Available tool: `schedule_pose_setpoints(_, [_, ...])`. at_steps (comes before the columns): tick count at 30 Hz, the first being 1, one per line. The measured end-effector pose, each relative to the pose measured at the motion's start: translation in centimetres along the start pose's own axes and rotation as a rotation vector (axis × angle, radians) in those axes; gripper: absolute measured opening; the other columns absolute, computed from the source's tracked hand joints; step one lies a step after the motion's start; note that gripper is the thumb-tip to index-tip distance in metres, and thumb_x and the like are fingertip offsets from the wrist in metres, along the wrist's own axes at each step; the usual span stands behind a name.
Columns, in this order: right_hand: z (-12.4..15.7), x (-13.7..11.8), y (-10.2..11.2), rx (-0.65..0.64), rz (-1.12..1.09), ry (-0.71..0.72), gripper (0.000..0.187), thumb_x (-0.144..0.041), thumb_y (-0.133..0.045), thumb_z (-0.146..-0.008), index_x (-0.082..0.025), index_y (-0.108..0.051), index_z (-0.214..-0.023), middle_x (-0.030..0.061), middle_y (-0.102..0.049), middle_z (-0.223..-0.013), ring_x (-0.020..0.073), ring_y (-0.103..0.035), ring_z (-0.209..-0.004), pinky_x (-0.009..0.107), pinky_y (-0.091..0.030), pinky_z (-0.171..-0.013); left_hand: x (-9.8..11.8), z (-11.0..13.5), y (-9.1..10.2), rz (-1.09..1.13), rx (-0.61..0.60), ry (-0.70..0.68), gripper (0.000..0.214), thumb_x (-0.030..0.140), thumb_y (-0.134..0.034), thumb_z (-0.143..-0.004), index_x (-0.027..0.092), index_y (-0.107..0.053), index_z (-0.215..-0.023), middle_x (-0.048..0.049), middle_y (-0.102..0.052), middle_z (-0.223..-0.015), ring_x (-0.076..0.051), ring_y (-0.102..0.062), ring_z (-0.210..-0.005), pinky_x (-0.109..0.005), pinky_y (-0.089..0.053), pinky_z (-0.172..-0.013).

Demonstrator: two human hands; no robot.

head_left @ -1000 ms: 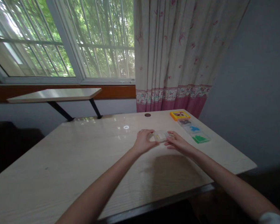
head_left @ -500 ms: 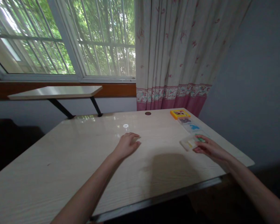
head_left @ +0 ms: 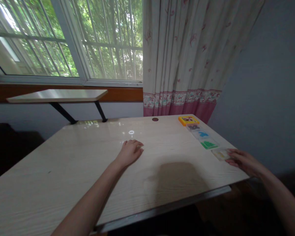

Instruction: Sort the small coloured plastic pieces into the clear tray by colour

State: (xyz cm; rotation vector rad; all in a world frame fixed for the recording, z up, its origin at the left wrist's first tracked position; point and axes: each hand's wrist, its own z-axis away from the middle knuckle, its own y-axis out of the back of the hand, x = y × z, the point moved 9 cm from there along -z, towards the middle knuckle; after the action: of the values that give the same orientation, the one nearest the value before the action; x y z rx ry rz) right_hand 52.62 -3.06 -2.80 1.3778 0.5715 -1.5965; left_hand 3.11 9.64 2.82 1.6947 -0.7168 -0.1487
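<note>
My right hand (head_left: 239,160) is at the right edge of the table, its fingers and thumb closed on one end of a small clear plastic box (head_left: 220,154). Something yellowish shows inside that box. Just behind it lies a clear box with green pieces (head_left: 208,144), then one with blue pieces (head_left: 203,134) and one with dark pieces (head_left: 193,127). Near the middle of the table rests my left hand (head_left: 129,152), fingers curled toward the thumb. Between them shows a small pale patch that I cannot make out.
A yellow-orange box (head_left: 188,120) with a picture on top sits at the back right corner. A raised shelf (head_left: 59,95) on black legs stands at the back left. A round dark cable hole (head_left: 155,119) is near the rear edge. Behind hangs a curtain (head_left: 182,59).
My right hand has moved right and slightly down with the clear box, uncovering the box of green pieces. My left hand has shifted slightly left in view.
</note>
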Motion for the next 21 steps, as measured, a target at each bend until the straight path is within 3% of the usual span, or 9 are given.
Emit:
schedule_pose_setpoints(5, [-0.3,-0.1,-1.2,0.001,-0.055,-0.079,0.027,-0.007,-0.062,-0.069,-0.016,-0.052,-0.092,0.001,-0.062,-0.065,0.009,-0.061,-0.052,0.013,-0.053,-0.049,0.4,0.1,0.1,0.003,-0.003,-0.012,0.028,0.035,-0.045,-0.081,0.023,-0.061,-0.1,-0.0052,-0.062,-0.104,-0.023,-0.052,-0.103,-0.042,-0.032,-0.093])
schedule_pose_setpoints(11, [-1.0,-0.1,-1.1,-0.021,0.02,-0.052,0.034,-0.011,-0.06,-0.073,-0.016,-0.049,-0.104,0.0013,-0.06,-0.064,0.0103,-0.06,-0.053,0.017,-0.052,-0.051,0.5,0.2,-0.1,0.006,-0.015,-0.019,0.028,0.034,-0.044,-0.081,0.023,-0.061,-0.101,-0.0054,-0.062,-0.104,-0.024,-0.051,-0.103,-0.045,-0.03,-0.093])
schedule_pose_setpoints(13, [-1.0,-1.0,-0.4,0.013,0.149,0.009,0.036,-0.018,-0.062,-0.073,-0.015,-0.049,-0.107,0.0019,-0.06,-0.065,0.0098,-0.056,-0.046,0.019,-0.048,-0.044,0.7,0.2,-0.2,0.012,-0.026,-0.021,0.028,0.034,-0.045,-0.08,0.024,-0.062,-0.1,-0.0051,-0.063,-0.103,-0.024,-0.052,-0.102,-0.045,-0.03,-0.094])
schedule_pose_setpoints(16, [-0.4,-4.9,-0.1,0.166,0.483,0.226,0.04,-0.032,-0.065,-0.069,-0.015,-0.055,-0.104,0.0065,-0.063,-0.079,0.0078,-0.047,-0.038,0.023,-0.042,-0.04,1.3,0.1,0.2,0.017,-0.021,-0.019,0.028,0.035,-0.046,-0.079,0.024,-0.063,-0.099,-0.0046,-0.063,-0.104,-0.023,-0.052,-0.102,-0.043,-0.031,-0.094])
schedule_pose_setpoints(18, [0.4,-8.3,-2.2,0.229,0.641,0.404,0.041,-0.038,-0.065,-0.067,-0.015,-0.059,-0.102,0.0095,-0.064,-0.09,0.0088,-0.049,-0.041,0.026,-0.045,-0.049,1.5,-0.4,0.7,-0.004,-0.012,0.015,0.03,0.037,-0.047,-0.079,0.023,-0.063,-0.1,-0.006,-0.063,-0.105,-0.024,-0.053,-0.102,-0.04,-0.033,-0.093])
schedule_pose_setpoints(21, [1.5,-11.9,-9.9,0.067,0.661,0.568,0.041,-0.04,-0.06,-0.07,-0.017,-0.059,-0.104,0.0091,-0.063,-0.096,0.0155,-0.059,-0.062,0.03,-0.047,-0.067,1.3,-1.4,1.0,-0.065,-0.052,0.141,0.037,0.04,-0.043,-0.08,0.019,-0.061,-0.105,-0.0108,-0.063,-0.105,-0.026,-0.055,-0.101,-0.039,-0.038,-0.088])
